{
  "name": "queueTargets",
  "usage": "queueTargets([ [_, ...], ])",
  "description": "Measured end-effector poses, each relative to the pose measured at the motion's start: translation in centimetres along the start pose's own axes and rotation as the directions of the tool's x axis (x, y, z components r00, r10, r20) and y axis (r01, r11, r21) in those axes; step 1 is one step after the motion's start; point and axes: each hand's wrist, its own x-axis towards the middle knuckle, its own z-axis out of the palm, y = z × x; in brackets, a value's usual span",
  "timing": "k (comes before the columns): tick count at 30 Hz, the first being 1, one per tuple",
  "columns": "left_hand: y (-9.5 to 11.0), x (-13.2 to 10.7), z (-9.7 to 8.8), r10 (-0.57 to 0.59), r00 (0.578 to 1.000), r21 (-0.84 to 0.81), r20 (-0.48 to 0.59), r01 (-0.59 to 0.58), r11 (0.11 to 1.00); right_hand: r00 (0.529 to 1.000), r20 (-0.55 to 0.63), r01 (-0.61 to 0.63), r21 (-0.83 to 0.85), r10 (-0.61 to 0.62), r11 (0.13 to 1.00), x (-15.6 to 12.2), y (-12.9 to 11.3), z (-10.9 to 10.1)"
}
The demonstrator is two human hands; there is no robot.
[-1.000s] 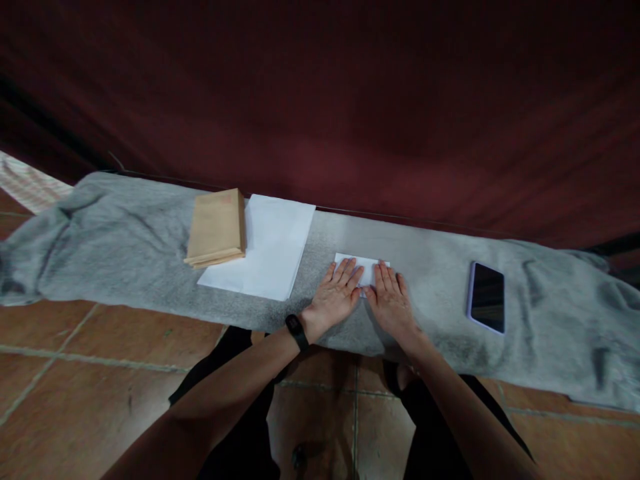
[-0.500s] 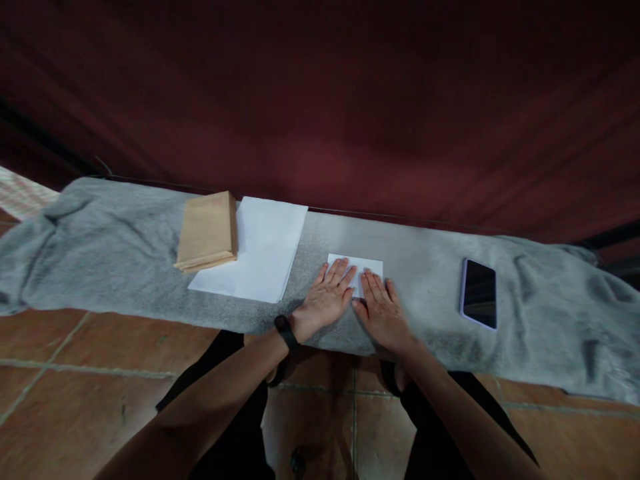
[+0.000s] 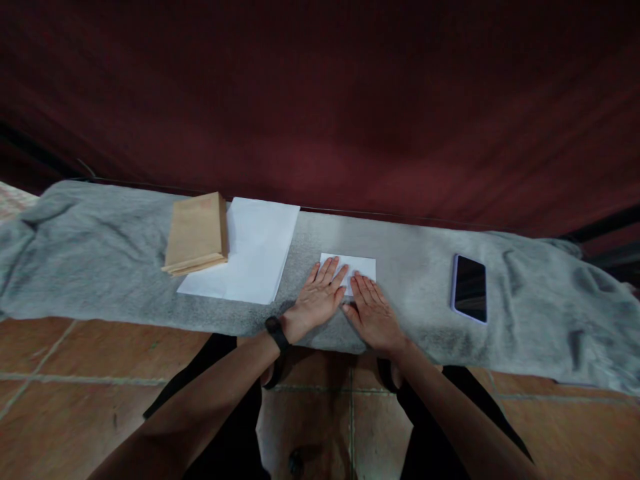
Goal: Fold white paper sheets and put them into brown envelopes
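A small white rectangle of paper [image 3: 367,267], seemingly folded, lies on the grey cloth in front of me. Flat on its left part rests my left hand [image 3: 319,295], fingers outstretched and slightly spread. My right hand [image 3: 373,311] is also flat, its fingertips on the paper's lower right part and its palm on the cloth. Neither hand grips anything. The hands sit side by side, close together, and cover much of the paper's lower half.
Grey cloth [image 3: 415,267] covers a long, narrow bench. To the left, a stack of brown paper envelopes [image 3: 197,228] partly overlaps larger white sheets [image 3: 257,250]. A phone [image 3: 470,288] lies at the right. Behind hangs a dark red curtain-like surface [image 3: 320,153]; tiled floor [image 3: 115,347] lies below.
The whole view has shifted, so the things appear slightly farther left. My right hand has slid slightly down toward me on the paper; my left hand stays flat in place.
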Motion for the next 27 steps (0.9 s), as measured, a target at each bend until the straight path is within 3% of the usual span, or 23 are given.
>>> queueTargets([
  [12, -1.3, 0.2, -0.6, -0.170, 0.985, 0.017, 0.008, 0.170, 0.985, 0.989, -0.084, -0.125, -0.031, 0.122, 0.992, 0.8, 2.1, 0.3],
  [17, -1.1, 0.4, -0.7, -0.211, 0.977, 0.021, -0.038, 0.212, 0.977, 0.986, -0.096, -0.137, -0.028, 0.134, 0.990, 0.9, 2.8, 0.3],
  [21, -0.2, 0.8, -0.4, -0.169, 0.983, 0.015, -0.066, 0.170, 0.985, 0.987, -0.083, -0.137, -0.020, 0.135, 0.990, 1.1, 2.8, 0.2],
  [27, 2.0, 1.2, 0.2, -0.010, 0.998, -0.046, -0.058, 0.008, 0.999, 0.987, -0.065, -0.145, 0.030, 0.147, 0.989, 1.6, 3.7, -0.2],
])
